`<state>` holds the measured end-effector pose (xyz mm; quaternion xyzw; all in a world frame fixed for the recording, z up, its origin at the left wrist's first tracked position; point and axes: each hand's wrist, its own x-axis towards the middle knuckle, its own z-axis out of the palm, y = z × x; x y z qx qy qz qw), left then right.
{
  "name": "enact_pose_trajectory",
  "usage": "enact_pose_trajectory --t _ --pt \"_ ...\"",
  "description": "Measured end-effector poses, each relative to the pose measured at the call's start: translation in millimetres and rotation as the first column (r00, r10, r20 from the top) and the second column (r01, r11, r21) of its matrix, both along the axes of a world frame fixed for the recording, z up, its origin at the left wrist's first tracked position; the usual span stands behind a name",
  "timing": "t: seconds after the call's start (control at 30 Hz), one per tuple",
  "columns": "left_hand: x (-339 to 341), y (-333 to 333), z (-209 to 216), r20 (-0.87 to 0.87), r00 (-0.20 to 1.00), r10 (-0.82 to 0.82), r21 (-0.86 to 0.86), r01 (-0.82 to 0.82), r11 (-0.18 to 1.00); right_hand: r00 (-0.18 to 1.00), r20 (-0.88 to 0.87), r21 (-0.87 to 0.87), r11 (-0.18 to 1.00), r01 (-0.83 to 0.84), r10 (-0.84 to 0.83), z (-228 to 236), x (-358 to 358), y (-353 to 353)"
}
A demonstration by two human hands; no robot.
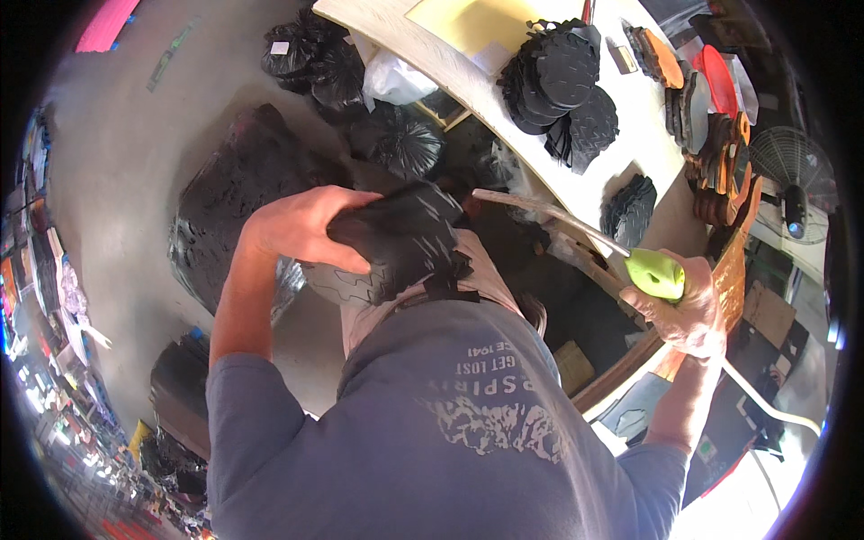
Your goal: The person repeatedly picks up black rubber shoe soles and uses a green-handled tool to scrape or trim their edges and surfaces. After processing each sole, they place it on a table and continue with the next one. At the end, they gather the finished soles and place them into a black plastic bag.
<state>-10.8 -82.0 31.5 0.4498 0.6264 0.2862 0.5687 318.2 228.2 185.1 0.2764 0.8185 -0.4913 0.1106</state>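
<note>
My left hand (310, 232) is wrapped round a stack of black flat cut pieces (396, 236) with notched edges, held in front of my waist. Pale lines show on the lower face of the stack. On the right, my right hand (688, 310) grips the lime-green handle of a soldering-iron-like tool (655, 273). A long, slightly bent metal rod (549, 211) runs from that handle toward the stack, its tip a little to the right of the pieces. A pale cord (765, 402) trails away below my right hand.
A white worktable (468, 85) carries piles of black cut pieces (560, 76) and a smaller pile (628, 207). Orange and dark stacks (720, 162) line its right side, near a black fan (792, 180). Black plastic bags (310, 63) and a large dark bundle (243, 198) lie on the floor.
</note>
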Motion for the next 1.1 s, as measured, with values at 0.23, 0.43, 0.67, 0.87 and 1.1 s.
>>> enact_pose_trajectory --t 0.23,0.43,0.67,0.87,1.1 --pt "43.2 36.0 16.5 0.019 0.949 -0.315 -0.045 0.316 0.948 0.966 0.138 0.017 0.975 -0.221 0.217 -0.9 -9.2 1.1" --pt "53.1 25.7 12.6 0.069 0.955 -0.288 0.051 0.285 0.957 0.924 0.202 0.014 0.943 -0.334 0.324 -9.5 -15.8 -2.1" --pt "60.3 13.2 9.7 0.081 0.963 -0.258 0.067 0.253 0.965 0.902 0.24 0.044 0.925 -0.379 0.358 -11.4 -21.2 -6.4" --pt "33.2 -30.7 -33.8 0.253 0.885 0.392 -0.134 -0.369 0.92 0.967 0.154 0.002 0.979 -0.205 0.202 -17.2 -15.7 -15.4" --pt "32.2 18.2 -71.7 0.969 -0.089 0.23 -0.145 -0.96 0.24 0.995 0.04 0.066 0.994 0.092 -0.095 -23.6 4.1 -63.3"
